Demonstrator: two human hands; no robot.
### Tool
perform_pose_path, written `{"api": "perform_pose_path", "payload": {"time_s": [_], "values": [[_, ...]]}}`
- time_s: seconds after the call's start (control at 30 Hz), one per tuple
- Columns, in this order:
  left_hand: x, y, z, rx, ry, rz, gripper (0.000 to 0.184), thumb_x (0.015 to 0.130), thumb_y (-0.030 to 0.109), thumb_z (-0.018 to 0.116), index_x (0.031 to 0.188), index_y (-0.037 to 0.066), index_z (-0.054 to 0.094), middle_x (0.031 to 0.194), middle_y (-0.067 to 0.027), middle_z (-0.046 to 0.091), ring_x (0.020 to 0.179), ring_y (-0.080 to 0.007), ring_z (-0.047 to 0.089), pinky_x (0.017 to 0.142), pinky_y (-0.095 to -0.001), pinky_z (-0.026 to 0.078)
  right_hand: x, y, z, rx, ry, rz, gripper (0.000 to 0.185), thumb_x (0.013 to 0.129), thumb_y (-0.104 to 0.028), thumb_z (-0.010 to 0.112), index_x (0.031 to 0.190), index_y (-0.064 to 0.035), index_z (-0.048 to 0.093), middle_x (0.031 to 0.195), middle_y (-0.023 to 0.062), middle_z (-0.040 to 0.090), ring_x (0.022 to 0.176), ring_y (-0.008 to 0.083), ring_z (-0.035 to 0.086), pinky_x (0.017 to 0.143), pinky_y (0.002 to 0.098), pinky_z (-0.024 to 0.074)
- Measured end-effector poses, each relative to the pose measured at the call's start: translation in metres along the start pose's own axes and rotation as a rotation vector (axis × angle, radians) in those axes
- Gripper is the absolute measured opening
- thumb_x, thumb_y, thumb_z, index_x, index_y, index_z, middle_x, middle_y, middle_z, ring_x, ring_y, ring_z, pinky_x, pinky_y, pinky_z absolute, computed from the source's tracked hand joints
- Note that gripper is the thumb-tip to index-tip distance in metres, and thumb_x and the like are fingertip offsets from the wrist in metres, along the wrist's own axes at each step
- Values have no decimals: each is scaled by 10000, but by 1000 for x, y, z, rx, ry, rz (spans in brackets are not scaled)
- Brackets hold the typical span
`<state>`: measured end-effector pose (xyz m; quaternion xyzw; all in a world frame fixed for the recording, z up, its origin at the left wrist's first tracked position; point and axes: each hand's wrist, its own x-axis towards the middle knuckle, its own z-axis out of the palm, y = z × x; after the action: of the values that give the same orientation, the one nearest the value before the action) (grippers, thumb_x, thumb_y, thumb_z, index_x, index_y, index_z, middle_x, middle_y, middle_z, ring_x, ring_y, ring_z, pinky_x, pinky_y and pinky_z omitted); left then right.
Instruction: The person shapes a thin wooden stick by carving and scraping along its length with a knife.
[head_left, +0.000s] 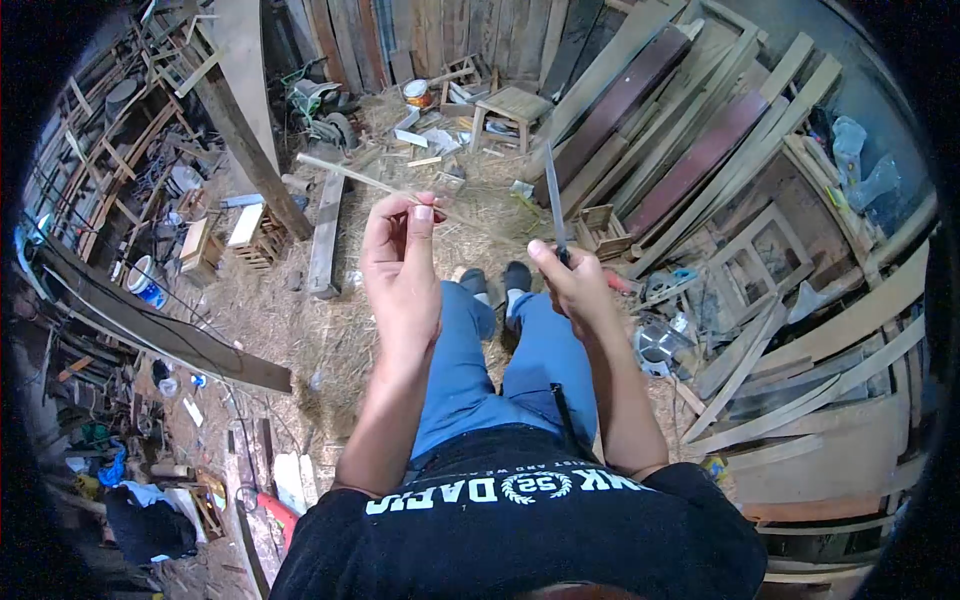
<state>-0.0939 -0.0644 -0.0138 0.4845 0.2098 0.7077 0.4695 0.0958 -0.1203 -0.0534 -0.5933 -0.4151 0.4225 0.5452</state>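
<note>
A thin, pale wooden stick [350,174] is pinched between the thumb and fingers of my left hand [403,265]. It slants from the upper left down to the right, and its lower end blurs against the straw near my right hand. My right hand [575,280] is wrapped round the dark handle of a knife [556,195], whose long narrow blade points up and away from me. The blade stands apart from the stick's upper part; whether the stick's far end touches my right hand I cannot tell.
Straw covers the floor [330,350]. A small wooden stool [513,108] stands ahead, near a plank [326,235] lying on the ground. Boards [690,150] lean along the right wall. A wooden post [250,130] rises at left, and a white bucket [147,283] sits beyond a beam [170,325].
</note>
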Motion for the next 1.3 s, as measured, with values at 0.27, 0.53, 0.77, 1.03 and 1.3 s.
{"api": "perform_pose_path", "payload": {"time_s": [0.27,0.53,0.77,1.03,1.3], "values": [[-21,-4,3,200,-135,91,83,1055,63,530,1123,36,569,1166,-95,611,1094,-184,625,952,-300,507,3,-13,25,220,-77,27,484,1031,-461,567,893,-10,678,496,-62,409,393,56,350,386,257,247],[-28,-7,19,-333,-199,-436,173,1068,137,510,1191,24,556,1021,-113,594,891,-182,612,899,-359,515,33,-25,-11,622,72,-17,290,1013,-290,637,873,-47,562,541,-82,334,413,58,293,418,273,252],[10,1,-16,-639,-480,-1210,637,1080,547,307,1309,-5,525,899,-74,568,677,-131,509,608,-294,435,49,-42,-43,380,212,-232,274,1002,-251,661,822,-80,543,568,-72,352,431,64,329,425,268,261],[16,7,-8,-260,-677,-1193,336,1086,294,486,1140,-14,608,661,50,410,502,-29,321,448,-195,259,62,-36,-58,300,243,-262,260,996,-266,674,840,-82,579,539,-48,421,419,77,354,414,268,276],[15,-5,-1,-193,-617,-1042,237,1093,262,477,972,68,541,667,63,379,522,-32,312,463,-194,260,59,-38,-52,150,203,-198,317,1050,-342,575,865,-85,575,567,-77,351,440,54,316,415,257,257]]}}
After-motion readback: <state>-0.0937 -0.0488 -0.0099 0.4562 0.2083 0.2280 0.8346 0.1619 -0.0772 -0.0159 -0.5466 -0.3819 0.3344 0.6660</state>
